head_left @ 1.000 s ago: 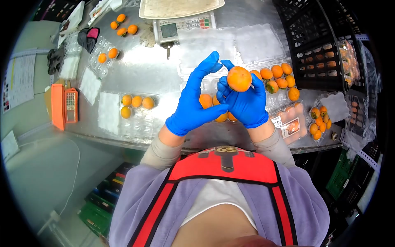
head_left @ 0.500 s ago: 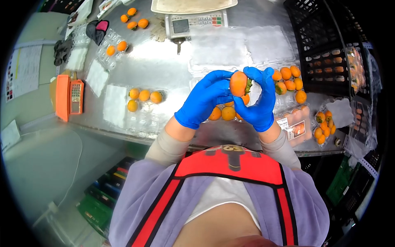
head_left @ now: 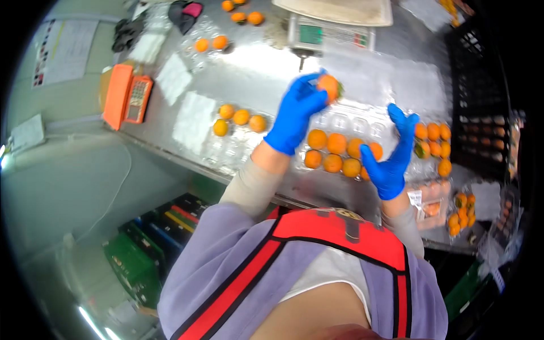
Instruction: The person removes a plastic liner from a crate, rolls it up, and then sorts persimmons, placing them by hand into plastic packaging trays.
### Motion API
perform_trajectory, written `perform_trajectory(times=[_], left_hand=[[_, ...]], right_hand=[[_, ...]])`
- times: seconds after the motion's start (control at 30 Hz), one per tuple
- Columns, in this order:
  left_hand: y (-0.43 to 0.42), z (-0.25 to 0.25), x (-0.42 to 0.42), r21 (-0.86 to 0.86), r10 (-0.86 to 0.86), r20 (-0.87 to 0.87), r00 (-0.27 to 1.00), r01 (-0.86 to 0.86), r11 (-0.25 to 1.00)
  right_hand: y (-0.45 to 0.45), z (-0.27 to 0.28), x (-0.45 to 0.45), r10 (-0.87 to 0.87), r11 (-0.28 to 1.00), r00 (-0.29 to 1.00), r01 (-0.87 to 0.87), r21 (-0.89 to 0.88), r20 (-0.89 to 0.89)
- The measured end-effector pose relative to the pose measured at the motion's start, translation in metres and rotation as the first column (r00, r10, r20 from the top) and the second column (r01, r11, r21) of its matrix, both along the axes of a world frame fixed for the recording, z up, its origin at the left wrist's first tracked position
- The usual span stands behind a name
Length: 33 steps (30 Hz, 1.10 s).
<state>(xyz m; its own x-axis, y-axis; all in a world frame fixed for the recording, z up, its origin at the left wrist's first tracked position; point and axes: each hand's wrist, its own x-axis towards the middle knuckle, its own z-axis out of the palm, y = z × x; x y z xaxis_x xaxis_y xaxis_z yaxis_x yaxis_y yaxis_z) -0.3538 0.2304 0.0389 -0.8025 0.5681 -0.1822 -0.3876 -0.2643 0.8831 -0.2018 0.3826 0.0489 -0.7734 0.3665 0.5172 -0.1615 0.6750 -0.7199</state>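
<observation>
1. Left hand, blue-gloved (head_left: 296, 116): fingers closed on a round orange fruit with green leafy cap (head_left: 327, 86), above the tray's upper edge.
2. Right hand, blue-gloved (head_left: 392, 164): apart from the left, thumb and fingers spread, at the tray's right end; contact with fruit there cannot be told.
3. Clear plastic cupped tray (head_left: 339, 122): orange fruits in two rows nearest the person; bare cups beyond.
4. Shiny grey metal table (head_left: 249, 73): beneath everything above; grey-white scale (head_left: 334, 38) beyond the tray.
5. Left clear tray (head_left: 220, 152): four fruits.
6. Right: black slatted plastic crate (head_left: 462, 85), packed fruit visible through its slots.
7. Room: printed white sheet (head_left: 72, 52) on pale wall; green plastic crate (head_left: 133, 266) below table level.
</observation>
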Motion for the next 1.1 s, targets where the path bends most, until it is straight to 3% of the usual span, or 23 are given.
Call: perform_trajectory(times=[0.03, 0.07, 0.1, 0.13, 0.2, 0.37, 0.43, 0.47, 0.57, 0.83, 1.07, 1.1], left_hand=[[-0.012, -0.019, -0.029, -0.119, 0.106, -0.119, 0.987, -0.12, 0.986], [-0.023, -0.027, -0.055, -0.152, 0.257, -0.189, 0.948, -0.287, 0.946], [-0.041, -0.053, -0.092, -0.176, 0.335, -0.296, 0.895, -0.396, 0.901], [-0.056, -0.06, -0.117, -0.247, 0.385, -0.471, 0.794, -0.538, 0.806], [-0.092, -0.078, -0.16, -0.302, 0.403, -0.647, 0.647, -0.703, 0.644], [-0.106, -0.029, -0.151, -0.221, 0.365, -0.611, 0.703, -0.594, 0.774], [-0.089, -0.002, -0.122, -0.098, 0.278, -0.588, 0.76, -0.408, 0.908], [-0.084, 0.006, -0.111, -0.099, 0.276, -0.584, 0.763, -0.404, 0.909], [-0.07, 0.018, -0.084, -0.011, 0.118, -0.512, 0.851, -0.144, 0.99], [-0.056, 0.025, -0.067, -0.027, -0.008, -0.564, 0.826, -0.008, 1.0], [-0.057, 0.024, -0.064, -0.05, -0.044, -0.61, 0.791, 0.017, 0.999], [-0.057, 0.021, -0.065, -0.103, -0.023, -0.651, 0.759, -0.057, 0.993]], right_hand=[[0.002, -0.003, 0.001, 0.004, 1.0, 1.0, -0.004, -0.017, 0.026], [0.001, -0.008, 0.0, 0.03, 0.986, 0.999, -0.031, -0.162, -0.011], [0.001, -0.011, 0.0, 0.037, 0.985, 0.999, -0.04, -0.165, -0.018], [0.002, -0.014, 0.001, 0.027, 0.986, 1.0, -0.027, -0.162, 0.001], [0.003, -0.017, 0.002, 0.013, 0.989, 0.999, -0.009, -0.145, 0.033], [-0.002, -0.031, -0.002, 0.016, 0.974, 0.997, 0.001, -0.227, 0.07], [-0.003, -0.033, -0.007, 0.022, 0.966, 0.997, -0.001, -0.258, 0.08], [-0.005, -0.032, -0.01, 0.037, 0.956, 0.995, -0.01, -0.293, 0.089], [-0.008, -0.03, -0.02, 0.06, 0.946, 0.993, -0.026, -0.324, 0.098], [-0.015, -0.029, -0.032, 0.087, 0.956, 0.995, -0.069, -0.286, 0.05], [-0.02, -0.023, -0.029, 0.101, 0.951, 0.993, -0.078, -0.3, 0.062], [-0.022, -0.022, -0.031, 0.109, 0.948, 0.992, -0.084, -0.308, 0.064]])
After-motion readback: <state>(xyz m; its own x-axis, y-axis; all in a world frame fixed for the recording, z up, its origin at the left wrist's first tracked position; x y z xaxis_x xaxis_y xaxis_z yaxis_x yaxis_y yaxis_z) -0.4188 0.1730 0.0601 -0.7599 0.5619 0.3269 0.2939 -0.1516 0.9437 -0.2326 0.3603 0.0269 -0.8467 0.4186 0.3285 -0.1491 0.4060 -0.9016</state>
